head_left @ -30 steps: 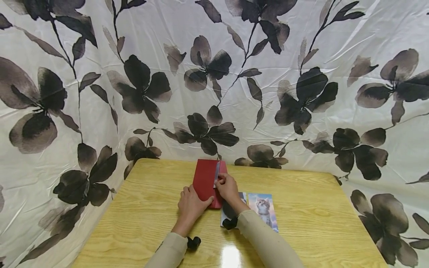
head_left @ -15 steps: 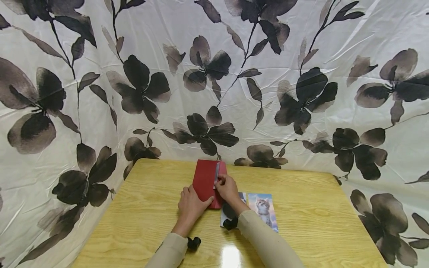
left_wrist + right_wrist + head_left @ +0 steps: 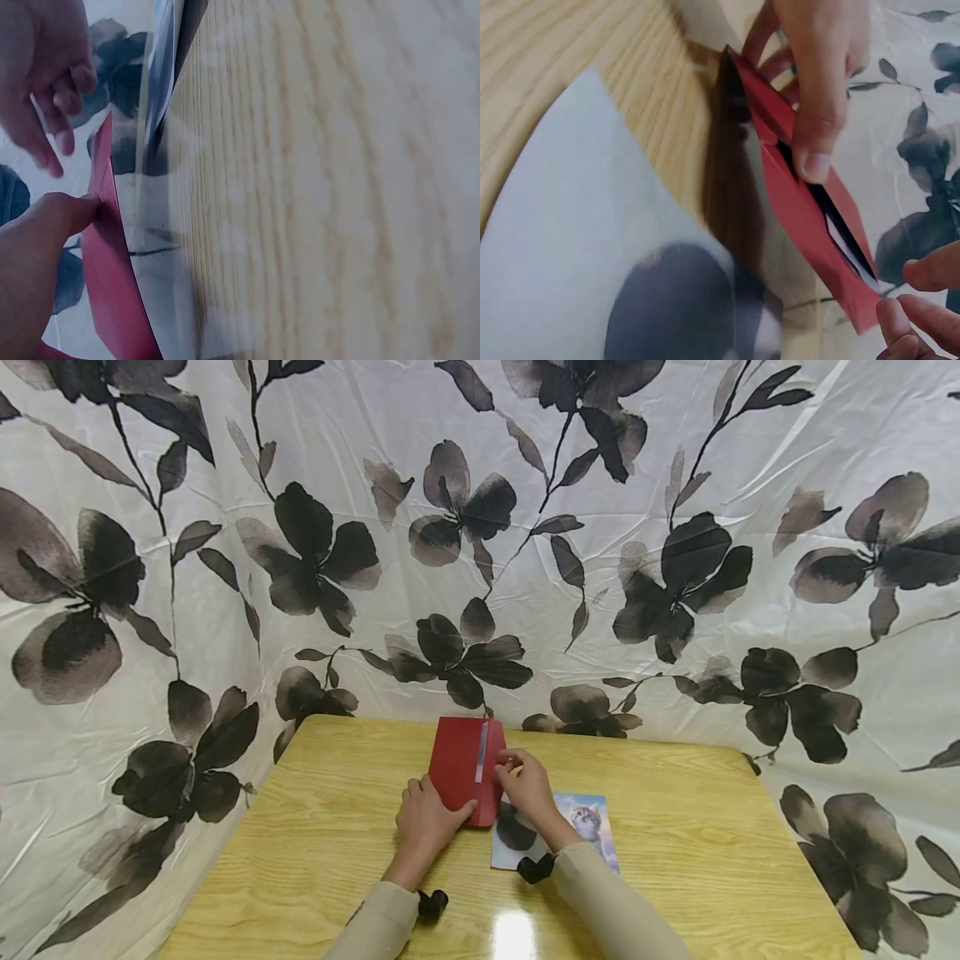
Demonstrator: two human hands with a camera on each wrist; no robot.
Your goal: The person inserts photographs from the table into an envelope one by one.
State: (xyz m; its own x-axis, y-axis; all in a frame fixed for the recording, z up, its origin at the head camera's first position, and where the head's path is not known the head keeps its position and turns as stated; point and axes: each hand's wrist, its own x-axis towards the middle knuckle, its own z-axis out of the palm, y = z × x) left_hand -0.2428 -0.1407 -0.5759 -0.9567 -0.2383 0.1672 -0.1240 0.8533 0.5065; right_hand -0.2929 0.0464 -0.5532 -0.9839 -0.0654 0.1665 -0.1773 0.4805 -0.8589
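Observation:
My left hand (image 3: 429,818) holds a red envelope (image 3: 454,752) near its lower end. In the right wrist view the thumb lies over the envelope's opening and other fingers are behind it. A pale strip of a card (image 3: 481,753) shows inside the opening; most of that card is hidden. My right hand (image 3: 527,785) hovers at the envelope's right edge, fingers loosely bent and holding nothing. In the right wrist view those fingers (image 3: 934,271) are apart from the envelope. Below lie a pale card with a dark round shape (image 3: 510,853) and a kitten picture card (image 3: 587,821).
The wooden table (image 3: 330,793) ends against a white fabric backdrop (image 3: 525,610) printed with dark flowers. The right forearm partly covers both cards. Black wrist cameras (image 3: 432,904) sit on the wrists.
My right hand has let go of the card in the envelope's opening and moved slightly right. More of the pale strip shows. The left hand keeps its hold on the envelope.

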